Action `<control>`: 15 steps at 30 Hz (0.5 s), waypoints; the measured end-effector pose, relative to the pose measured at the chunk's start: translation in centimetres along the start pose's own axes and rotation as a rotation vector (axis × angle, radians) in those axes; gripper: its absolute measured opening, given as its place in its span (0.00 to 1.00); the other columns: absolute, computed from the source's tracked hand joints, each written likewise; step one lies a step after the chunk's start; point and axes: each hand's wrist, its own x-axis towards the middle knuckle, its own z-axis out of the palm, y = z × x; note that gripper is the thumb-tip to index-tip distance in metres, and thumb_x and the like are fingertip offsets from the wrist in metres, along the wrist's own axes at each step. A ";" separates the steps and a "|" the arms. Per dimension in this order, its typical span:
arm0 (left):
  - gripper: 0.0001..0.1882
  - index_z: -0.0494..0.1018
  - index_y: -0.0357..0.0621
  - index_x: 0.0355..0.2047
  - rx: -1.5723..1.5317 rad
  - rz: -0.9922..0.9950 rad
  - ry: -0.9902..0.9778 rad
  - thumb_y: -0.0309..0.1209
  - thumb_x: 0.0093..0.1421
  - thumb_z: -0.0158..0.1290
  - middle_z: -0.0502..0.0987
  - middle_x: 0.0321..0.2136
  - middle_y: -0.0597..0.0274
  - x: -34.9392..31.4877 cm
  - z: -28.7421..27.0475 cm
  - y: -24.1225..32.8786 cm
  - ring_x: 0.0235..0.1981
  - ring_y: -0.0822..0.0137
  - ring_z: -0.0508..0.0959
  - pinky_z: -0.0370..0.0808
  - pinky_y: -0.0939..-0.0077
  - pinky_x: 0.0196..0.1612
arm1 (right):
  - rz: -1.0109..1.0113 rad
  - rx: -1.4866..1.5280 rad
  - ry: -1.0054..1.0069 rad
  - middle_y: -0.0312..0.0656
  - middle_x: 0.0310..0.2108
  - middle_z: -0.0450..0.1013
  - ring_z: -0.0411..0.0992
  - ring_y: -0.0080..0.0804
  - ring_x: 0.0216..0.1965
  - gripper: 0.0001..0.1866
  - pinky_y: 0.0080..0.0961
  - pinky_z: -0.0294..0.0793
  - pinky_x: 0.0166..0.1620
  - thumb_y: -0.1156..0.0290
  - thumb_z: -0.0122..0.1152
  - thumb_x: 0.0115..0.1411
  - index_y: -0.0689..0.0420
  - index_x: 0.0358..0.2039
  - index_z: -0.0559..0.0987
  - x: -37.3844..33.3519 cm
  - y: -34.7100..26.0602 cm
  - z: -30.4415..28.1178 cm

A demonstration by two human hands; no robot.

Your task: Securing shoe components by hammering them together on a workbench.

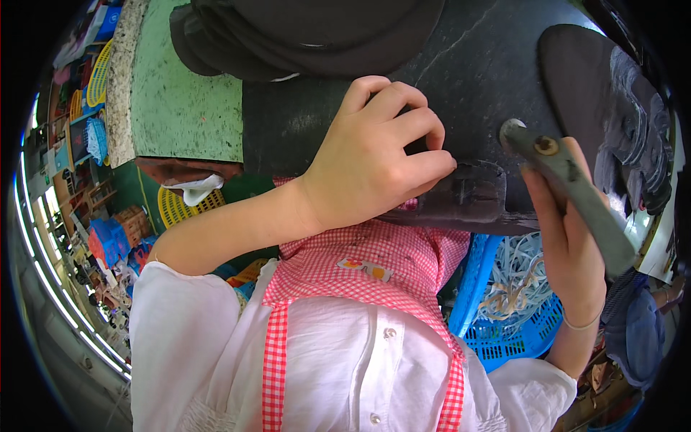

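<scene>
Left hand [389, 155], fingers bent and spread a little, resting over a dark flat piece [471, 200] that lies along the near edge of the bench [471, 93]; whether thumb and fingertips pinch it we cannot tell, since the palm side is hidden. Right hand [563, 234], closed around the mostly hidden handle of a hammer [580, 193], whose pale face points towards the middle of the bench. We judge the left fingertips to be most at risk: they lie near the hammer face, and a blow drifting leftward could catch them. A tilted face could also dent the dark piece, or glance off it. Because this piece lies so close to the near edge, we consider that a weak hold might let it slip towards the gingham apron [374, 252] or the blue basket [471, 284] below. Towards the right edge, the hammer stands close to a smeared dark piece [604, 108]; a wide swing might knock it. The stack of dark flat pieces [324, 36], farther back, seems to us less exposed
</scene>
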 end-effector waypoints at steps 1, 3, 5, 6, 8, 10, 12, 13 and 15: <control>0.10 0.80 0.58 0.28 0.071 0.021 -0.037 0.33 0.43 0.65 0.74 0.31 0.76 0.0 0.0 0.2 0.41 0.63 0.71 0.62 0.61 0.47 | 0.089 0.093 0.036 0.50 0.21 0.64 0.65 0.52 0.20 0.06 0.28 0.64 0.23 0.77 0.58 0.59 0.61 0.35 0.70 -0.1 -0.2 0.0; 0.10 0.80 0.58 0.29 0.059 0.027 -0.048 0.34 0.43 0.65 0.74 0.31 0.75 -0.1 -0.2 0.0 0.41 0.64 0.70 0.62 0.62 0.47 | -0.023 -0.091 -0.291 0.42 0.24 0.71 0.67 0.24 0.22 0.14 0.25 0.68 0.26 0.79 0.58 0.61 0.68 0.48 0.72 -0.7 0.3 0.2; 0.11 0.80 0.58 0.30 0.051 0.032 -0.056 0.34 0.43 0.65 0.73 0.31 0.75 0.2 -0.5 -0.3 0.41 0.64 0.70 0.62 0.62 0.47 | 0.093 0.002 -0.376 0.44 0.25 0.72 0.69 0.23 0.24 0.16 0.25 0.68 0.28 0.79 0.58 0.61 0.68 0.49 0.71 -0.2 0.0 -0.6; 0.11 0.80 0.58 0.30 0.017 -0.031 -0.056 0.35 0.43 0.64 0.73 0.32 0.75 0.7 -0.5 -0.4 0.41 0.64 0.70 0.62 0.63 0.47 | 0.096 -0.002 -0.373 0.44 0.25 0.72 0.69 0.23 0.24 0.16 0.25 0.68 0.28 0.79 0.58 0.61 0.68 0.49 0.71 -0.5 0.5 -0.7; 0.10 0.80 0.58 0.30 -0.025 -0.054 -0.068 0.35 0.45 0.64 0.72 0.32 0.74 2.1 -0.3 -0.9 0.41 0.64 0.69 0.62 0.64 0.49 | -0.140 -0.111 -0.050 0.54 0.33 0.74 0.71 0.41 0.23 0.14 0.26 0.70 0.29 0.81 0.58 0.59 0.66 0.46 0.71 -1.3 2.0 -0.8; 0.08 0.80 0.59 0.29 -0.034 0.078 -0.092 0.36 0.46 0.63 0.73 0.30 0.74 4.6 0.5 -1.3 0.41 0.66 0.70 0.62 0.64 0.49 | -0.053 -0.001 0.030 0.52 0.34 0.75 0.71 0.35 0.25 0.15 0.24 0.69 0.29 0.81 0.58 0.60 0.68 0.47 0.71 -2.8 2.2 -1.0; 0.06 0.81 0.60 0.28 -0.056 0.278 -0.160 0.39 0.47 0.63 0.75 0.29 0.74 7.2 1.2 -1.9 0.41 0.68 0.72 0.63 0.67 0.50 | 0.138 0.131 0.077 0.47 0.33 0.75 0.71 0.23 0.27 0.14 0.21 0.69 0.31 0.79 0.59 0.61 0.69 0.47 0.73 -3.4 1.2 -1.6; 0.06 0.81 0.60 0.28 -0.058 0.283 -0.158 0.39 0.47 0.63 0.75 0.29 0.74 7.6 1.3 -2.4 0.41 0.68 0.72 0.63 0.67 0.50 | 0.140 0.128 0.081 0.47 0.33 0.75 0.71 0.23 0.27 0.14 0.21 0.69 0.31 0.79 0.59 0.61 0.69 0.47 0.73 -3.6 1.4 -1.3; 0.06 0.80 0.59 0.27 -0.002 0.379 -0.113 0.39 0.48 0.63 0.75 0.29 0.74 8.0 1.2 -3.1 0.41 0.68 0.72 0.64 0.67 0.50 | 0.153 -0.025 0.017 0.45 0.30 0.74 0.70 0.21 0.27 0.13 0.20 0.68 0.31 0.78 0.57 0.62 0.69 0.46 0.73 -4.2 2.2 -0.6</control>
